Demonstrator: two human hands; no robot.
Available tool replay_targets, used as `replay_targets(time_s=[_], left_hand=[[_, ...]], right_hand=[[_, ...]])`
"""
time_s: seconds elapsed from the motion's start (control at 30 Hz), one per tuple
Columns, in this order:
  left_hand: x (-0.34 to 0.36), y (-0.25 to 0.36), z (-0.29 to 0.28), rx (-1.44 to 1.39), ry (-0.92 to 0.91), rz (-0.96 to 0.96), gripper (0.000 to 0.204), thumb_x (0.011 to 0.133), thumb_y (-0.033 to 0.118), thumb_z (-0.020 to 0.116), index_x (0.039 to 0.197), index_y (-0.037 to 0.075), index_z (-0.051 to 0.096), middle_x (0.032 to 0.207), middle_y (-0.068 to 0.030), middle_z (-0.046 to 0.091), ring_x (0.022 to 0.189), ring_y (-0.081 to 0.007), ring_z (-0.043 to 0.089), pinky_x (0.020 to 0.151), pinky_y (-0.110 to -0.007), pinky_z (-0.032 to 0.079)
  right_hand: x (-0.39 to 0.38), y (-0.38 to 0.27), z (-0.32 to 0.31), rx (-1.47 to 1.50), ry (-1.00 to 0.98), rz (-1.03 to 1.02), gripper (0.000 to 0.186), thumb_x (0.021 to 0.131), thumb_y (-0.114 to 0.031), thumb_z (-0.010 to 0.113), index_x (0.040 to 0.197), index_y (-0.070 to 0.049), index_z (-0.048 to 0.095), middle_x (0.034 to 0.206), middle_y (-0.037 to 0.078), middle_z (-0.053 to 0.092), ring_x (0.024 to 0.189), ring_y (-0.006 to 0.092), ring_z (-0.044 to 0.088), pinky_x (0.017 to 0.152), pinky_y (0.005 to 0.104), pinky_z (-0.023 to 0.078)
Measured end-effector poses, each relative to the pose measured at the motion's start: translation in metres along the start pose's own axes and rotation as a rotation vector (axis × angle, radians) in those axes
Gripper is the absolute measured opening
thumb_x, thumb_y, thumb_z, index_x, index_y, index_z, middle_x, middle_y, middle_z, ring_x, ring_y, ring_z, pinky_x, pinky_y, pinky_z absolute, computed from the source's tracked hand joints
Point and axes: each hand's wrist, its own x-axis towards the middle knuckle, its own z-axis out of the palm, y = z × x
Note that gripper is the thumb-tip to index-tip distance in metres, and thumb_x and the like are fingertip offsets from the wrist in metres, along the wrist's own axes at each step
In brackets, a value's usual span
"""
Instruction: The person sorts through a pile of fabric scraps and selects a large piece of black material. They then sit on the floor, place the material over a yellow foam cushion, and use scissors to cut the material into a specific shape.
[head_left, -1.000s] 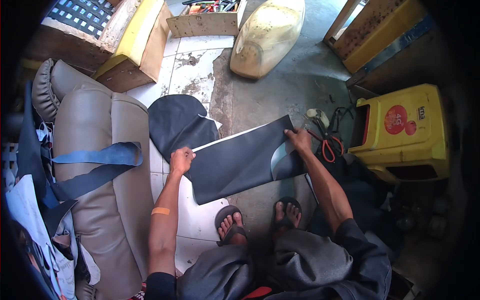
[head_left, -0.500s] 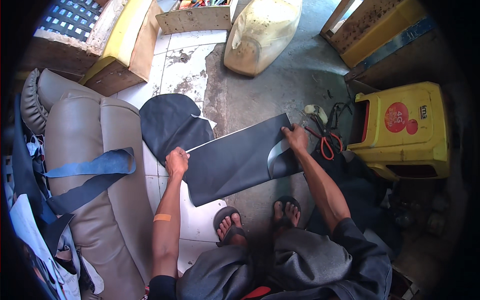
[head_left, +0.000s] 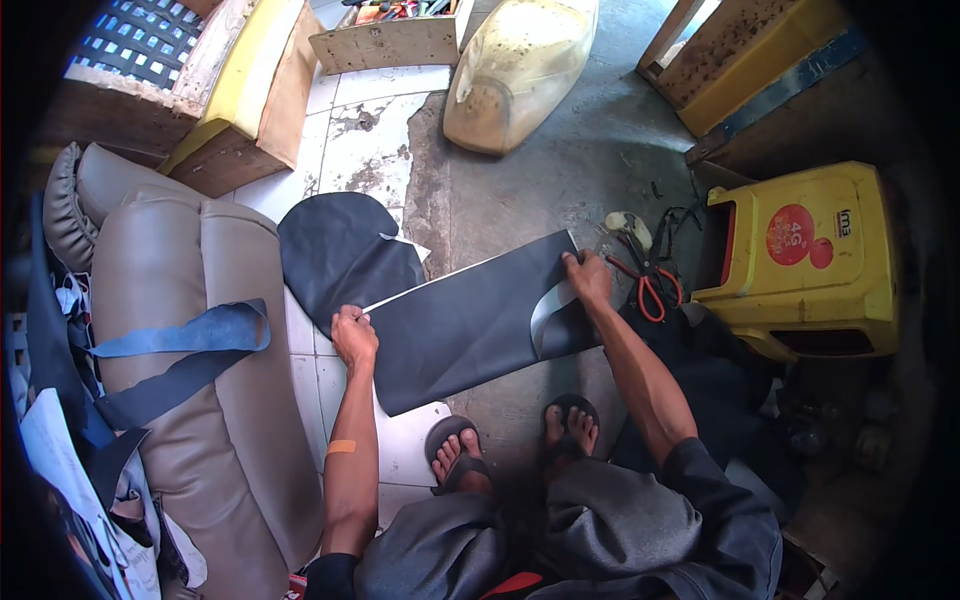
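Note:
A folded sheet of black synthetic leather [head_left: 460, 330] with a pale backing stretches between my two hands, above the floor in front of my feet. My left hand [head_left: 354, 336] is closed on its upper left corner. At the upper right corner, my right hand [head_left: 590, 277] pinches the edge with the thumb on top. A curved cut-out near that end shows the grey backing. Beyond my left hand, a rounded black leather piece [head_left: 345, 245] lies on the tiles. Scissors with red handles [head_left: 650, 290] lie just right of my right hand.
A brown padded cushion [head_left: 170, 360] with blue and black strips [head_left: 190, 330] on it fills the left side. On the right stands a yellow plastic stool [head_left: 810, 265]. Farther off are a yellowish jerrycan [head_left: 515, 80] and a wooden box of tools [head_left: 390, 42].
My left forearm has swung slightly to the right, and the left hand's grip has turned a little at the corner. The sheet and my right hand stay nearly the same.

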Motion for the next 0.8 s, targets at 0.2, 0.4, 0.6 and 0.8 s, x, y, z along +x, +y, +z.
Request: replay_targets(time_s=[0.2, 0.4, 0.6, 0.8], left_hand=[[0.009, -0.016, 0.002, -0.273, -0.030, -0.012, 0.019, 0.084, 0.001, 0.075, 0.101, 0.003, 0.068, 0.091, -0.0130, 0.070, 0.087, -0.0290, 0.068, 0.083, -0.039, 0.053], [0.012, -0.023, -0.004, -0.403, 0.006, -0.146, 0.018, 0.085, -0.001, 0.073, 0.102, 0.002, 0.067, 0.087, -0.0114, 0.071, 0.083, -0.0262, 0.069, 0.080, -0.037, 0.054], [-0.032, 0.057, -0.013, 0.046, 0.256, 0.287, 0.032, 0.084, 0.004, 0.068, 0.115, 0.004, 0.060, 0.107, -0.0151, 0.060, 0.104, -0.0366, 0.056, 0.091, -0.049, 0.045], [-0.134, 0.143, 0.043, -0.102, -0.219, 0.897, 0.045, 0.093, 0.023, 0.062, 0.133, 0.003, 0.058, 0.142, -0.0208, 0.052, 0.137, -0.0379, 0.044, 0.114, -0.054, 0.031]], right_hand=[[0.004, 0.007, -0.001, -0.007, -0.027, -0.026, 0.050, 0.090, -0.045, 0.063, 0.106, 0.002, 0.069, 0.101, 0.028, 0.071, 0.101, 0.0427, 0.068, 0.089, 0.0477, 0.050], [-0.003, -0.004, 0.003, -0.002, -0.031, -0.032, 0.047, 0.089, -0.045, 0.063, 0.106, -0.002, 0.070, 0.101, 0.027, 0.071, 0.103, 0.0446, 0.067, 0.089, 0.0497, 0.050], [0.005, 0.015, 0.003, -0.046, 0.046, -0.083, 0.048, 0.090, -0.043, 0.066, 0.104, 0.002, 0.068, 0.099, 0.029, 0.070, 0.099, 0.0450, 0.068, 0.087, 0.0488, 0.051], [-0.009, -0.012, -0.008, 0.018, -0.047, 0.005, 0.046, 0.091, -0.039, 0.066, 0.112, 0.002, 0.064, 0.106, 0.029, 0.069, 0.109, 0.0479, 0.064, 0.093, 0.0537, 0.050]])
